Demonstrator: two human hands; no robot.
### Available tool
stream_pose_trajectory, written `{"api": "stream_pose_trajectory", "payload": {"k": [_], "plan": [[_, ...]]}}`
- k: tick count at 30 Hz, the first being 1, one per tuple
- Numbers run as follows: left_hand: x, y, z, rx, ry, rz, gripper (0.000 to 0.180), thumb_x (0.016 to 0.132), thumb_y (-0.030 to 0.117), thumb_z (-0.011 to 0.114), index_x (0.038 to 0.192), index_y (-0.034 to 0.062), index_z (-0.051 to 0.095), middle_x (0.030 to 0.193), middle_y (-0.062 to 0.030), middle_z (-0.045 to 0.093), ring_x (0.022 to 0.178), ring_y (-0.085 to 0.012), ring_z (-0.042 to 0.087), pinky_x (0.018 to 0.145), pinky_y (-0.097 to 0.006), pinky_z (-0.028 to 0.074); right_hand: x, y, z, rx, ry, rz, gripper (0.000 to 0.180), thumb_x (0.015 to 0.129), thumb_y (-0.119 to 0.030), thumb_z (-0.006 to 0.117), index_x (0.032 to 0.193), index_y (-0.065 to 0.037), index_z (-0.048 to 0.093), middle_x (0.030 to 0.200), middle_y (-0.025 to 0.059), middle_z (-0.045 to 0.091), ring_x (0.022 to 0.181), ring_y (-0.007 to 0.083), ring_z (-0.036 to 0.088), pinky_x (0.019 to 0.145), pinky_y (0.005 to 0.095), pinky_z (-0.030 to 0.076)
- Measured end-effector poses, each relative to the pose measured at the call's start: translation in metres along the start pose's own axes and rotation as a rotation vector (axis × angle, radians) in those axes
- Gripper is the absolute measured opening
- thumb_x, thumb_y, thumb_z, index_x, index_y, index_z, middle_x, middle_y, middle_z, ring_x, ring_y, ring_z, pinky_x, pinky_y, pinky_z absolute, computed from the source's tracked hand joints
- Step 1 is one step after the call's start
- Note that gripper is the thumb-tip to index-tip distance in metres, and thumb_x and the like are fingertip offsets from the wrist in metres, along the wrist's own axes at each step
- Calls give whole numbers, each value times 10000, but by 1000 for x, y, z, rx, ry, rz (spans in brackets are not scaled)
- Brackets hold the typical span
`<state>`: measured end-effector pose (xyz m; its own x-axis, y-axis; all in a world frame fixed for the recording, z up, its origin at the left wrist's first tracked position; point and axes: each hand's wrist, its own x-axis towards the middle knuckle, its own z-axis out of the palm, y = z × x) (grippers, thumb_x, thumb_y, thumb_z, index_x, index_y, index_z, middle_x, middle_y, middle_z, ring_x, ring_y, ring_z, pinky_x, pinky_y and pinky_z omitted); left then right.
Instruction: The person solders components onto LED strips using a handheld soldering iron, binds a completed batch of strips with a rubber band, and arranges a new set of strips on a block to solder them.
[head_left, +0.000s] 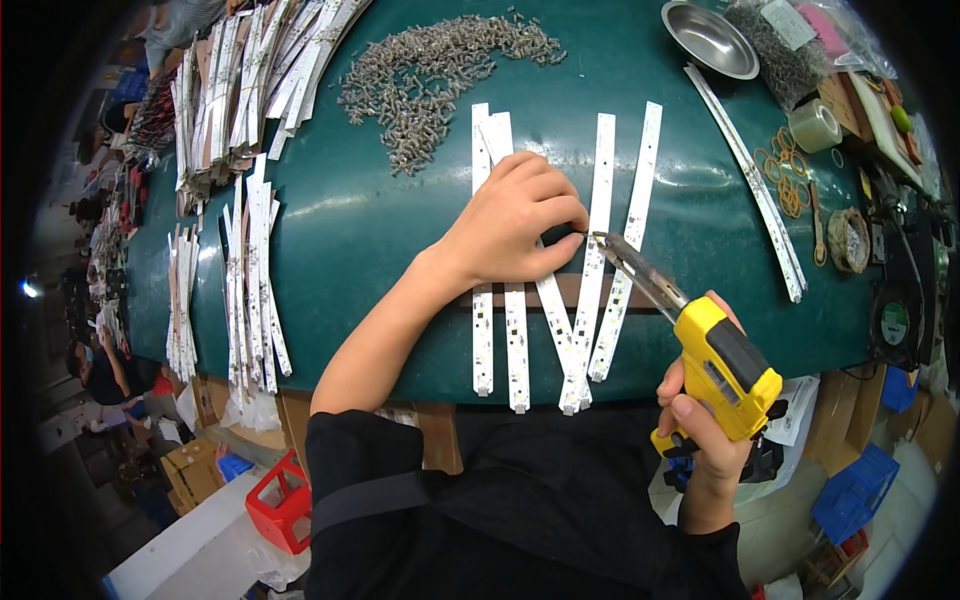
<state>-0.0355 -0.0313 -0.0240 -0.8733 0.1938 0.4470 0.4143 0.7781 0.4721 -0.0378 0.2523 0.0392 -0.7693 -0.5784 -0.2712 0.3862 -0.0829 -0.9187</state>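
On the dark green table [380, 240], head view: five white LED strips [515, 340] lay fanned side by side across a brown bar [565, 291], their near ends overhanging the table edge.

Left hand [515, 220]: pressed down on the strips, fingers curled, thumb and forefinger pinched at a small dark part just beside the tool tip; what the pinch held was too small to tell.

Right hand [705, 435]: clenched around the grip of a yellow power screwdriver [725, 365], its long nose slanted up-left, tip touching a strip just beside the left fingertips.

Far side, centre: heap of small grey fasteners [440, 65].

Far left: stacks of white strips [255, 80]; further bundles [250, 290] lay at the left edge.

Far right: metal bowl [710, 40], bag of fasteners [780, 50], roll of clear tape [815, 125], rubber bands [785, 180], two long strips [755, 180] lying apart.

Below the table, left: red crate [280, 505].
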Motion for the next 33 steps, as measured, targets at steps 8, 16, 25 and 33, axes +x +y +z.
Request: {"api": "stream_pose_trajectory", "payload": {"k": [8,16,25,33], "plan": [[-1,1,-1,-8,-2,-14,122,696,99,703,802,114,645,855,-21,605,882,-250,562,890,-376,418,-3,-8,3,-3,36,3,803,734,0,641,1454,9,284,822,111,609,604,114,574,503,197,480],[1,3,-4,-28,-35,-12,141,691,113,695,819,102,638,866,-39,599,883,-264,555,909,-390,410,-2,-7,-3,42,134,-189,795,740,-82,606,1419,120,245,815,174,551,641,159,533,457,211,469],[8,10,-9,27,-52,-31,162,683,129,696,827,106,625,898,-50,581,879,-273,540,926,-406,398,-5,-1,-17,111,123,-250,745,759,-73,591,1410,105,275,867,182,539,656,157,539,463,205,477],[5,15,-20,110,-98,5,133,666,127,687,754,95,592,925,-47,560,929,-269,540,939,-405,390,-10,-5,-25,131,101,-255,549,777,-79,600,1248,130,408,905,181,522,792,172,533,475,190,492]]}}
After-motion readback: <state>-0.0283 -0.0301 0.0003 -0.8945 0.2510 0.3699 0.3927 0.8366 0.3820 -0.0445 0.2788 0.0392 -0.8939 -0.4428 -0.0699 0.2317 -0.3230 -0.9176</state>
